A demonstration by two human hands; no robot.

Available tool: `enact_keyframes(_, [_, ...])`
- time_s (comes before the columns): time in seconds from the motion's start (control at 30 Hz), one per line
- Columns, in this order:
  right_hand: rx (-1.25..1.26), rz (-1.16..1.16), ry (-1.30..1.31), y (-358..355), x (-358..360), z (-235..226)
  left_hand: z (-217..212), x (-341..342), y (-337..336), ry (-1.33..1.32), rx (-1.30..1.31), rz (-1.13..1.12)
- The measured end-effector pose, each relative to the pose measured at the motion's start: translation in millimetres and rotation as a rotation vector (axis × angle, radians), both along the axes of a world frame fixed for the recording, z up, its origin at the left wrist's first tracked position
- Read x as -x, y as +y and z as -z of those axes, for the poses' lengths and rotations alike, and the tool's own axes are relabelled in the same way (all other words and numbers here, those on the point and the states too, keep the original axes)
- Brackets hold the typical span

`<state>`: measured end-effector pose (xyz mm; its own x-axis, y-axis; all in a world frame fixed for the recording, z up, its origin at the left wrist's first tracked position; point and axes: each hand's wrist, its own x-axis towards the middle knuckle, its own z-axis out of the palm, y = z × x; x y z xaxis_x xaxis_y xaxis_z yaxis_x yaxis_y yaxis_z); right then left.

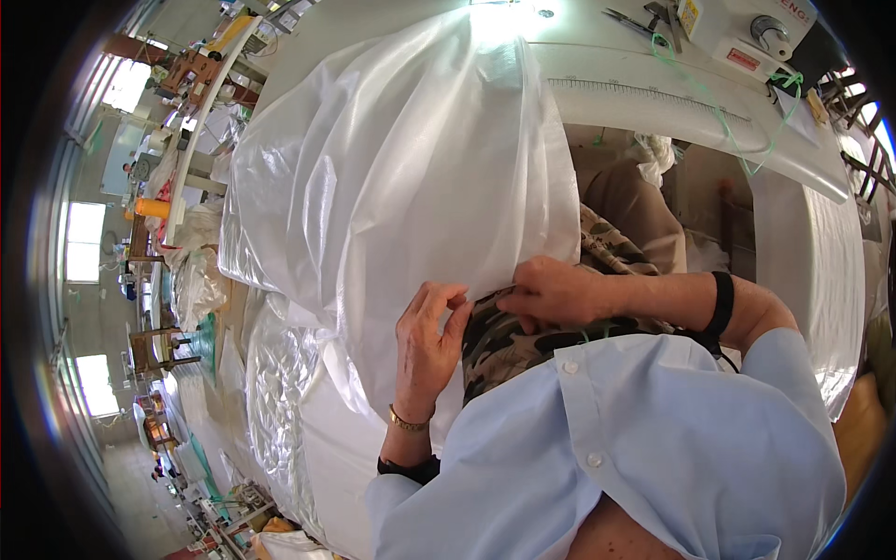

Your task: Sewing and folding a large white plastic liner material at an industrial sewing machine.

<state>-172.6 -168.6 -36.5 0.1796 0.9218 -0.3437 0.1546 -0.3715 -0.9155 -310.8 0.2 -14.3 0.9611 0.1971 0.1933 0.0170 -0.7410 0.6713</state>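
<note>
Your worktop is a pale, light-coloured surface curving across twelve to three o'clock, with a ruler scale along its front edge. On it, at one o'clock, stands a white sewing machine, a green thread trailing over the surface. A translucent white plastic sheet drapes off its eleven o'clock side.

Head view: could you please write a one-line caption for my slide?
Both hands, left hand and right hand, pinch the edge of a translucent white plastic sheet over a camouflage-patterned lap at a sewing table.
</note>
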Motion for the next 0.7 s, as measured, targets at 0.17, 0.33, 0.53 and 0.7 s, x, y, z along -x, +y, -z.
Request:
enact_keyframes(0.17, [-0.195, -0.086, -0.423, 8, 19, 1, -20, -24, -18, 0.040, 0.014, 0.062])
enact_keyframes(0.33, [-0.118, -0.205, -0.571, 6, 22, -9, -9, -46, -15, 0.097, -0.036, -0.079])
enact_keyframes(0.53, [-0.085, -0.207, -0.685, 1, 14, -17, 4, -52, -3, 0.076, -0.249, -0.045])
enact_keyframes(0.7, [-0.371, 0.611, -0.452, -24, -6, -13, 8, -40, 5, 0.057, -0.029, -0.142])
